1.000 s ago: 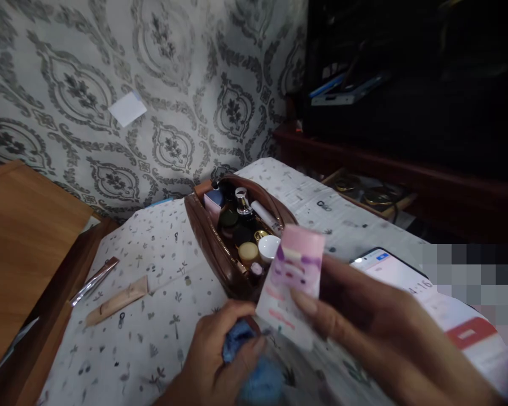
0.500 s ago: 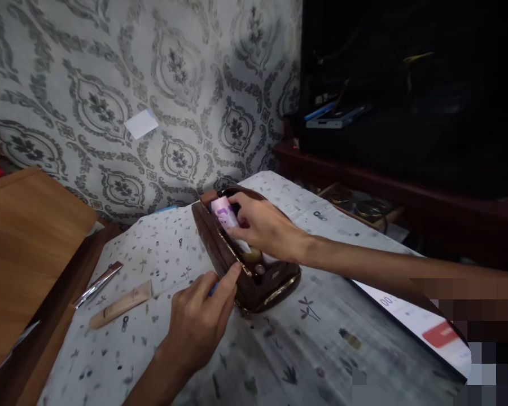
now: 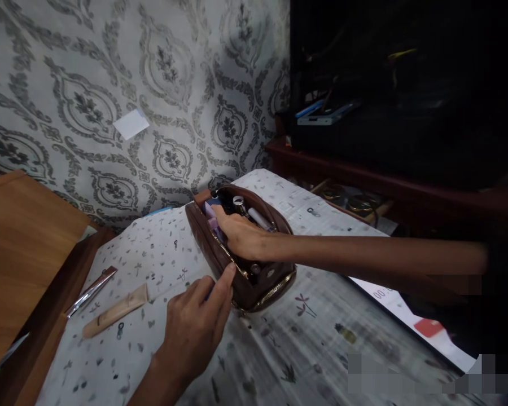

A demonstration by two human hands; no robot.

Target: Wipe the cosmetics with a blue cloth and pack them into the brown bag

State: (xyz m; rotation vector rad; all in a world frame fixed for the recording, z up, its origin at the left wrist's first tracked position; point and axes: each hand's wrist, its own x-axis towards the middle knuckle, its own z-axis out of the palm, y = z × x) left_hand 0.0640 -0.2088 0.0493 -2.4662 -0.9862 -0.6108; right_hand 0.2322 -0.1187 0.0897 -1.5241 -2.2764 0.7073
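A brown zip bag (image 3: 205, 234) lies unzipped on the patterned cloth. My right hand (image 3: 243, 234) reaches down inside it, its fingertips mostly hidden. Right beside those fingers a pink and purple tube (image 3: 214, 225) shows in part within the bag. A clear-capped item (image 3: 238, 201) and a pale tube (image 3: 260, 219) also sit in there. At the bag's near left edge, my left hand (image 3: 198, 321) grips the rim, index finger stretched along the zip and the other fingers curled. Farther left lie a beige squeeze tube (image 3: 116, 311) and a silver tube (image 3: 92, 291).
A lit tablet-like screen (image 3: 423, 324) lies on the cloth (image 3: 254, 372) to the right, partly under my right forearm. Wooden furniture (image 3: 29, 242) borders the left. A patterned wall (image 3: 122, 67) and a dark screen (image 3: 389, 67) stand behind.
My right hand has moved deeper into the bag, and the pink and purple tube has gone lower with it. My left hand stays at the rim. The view has shifted slightly.
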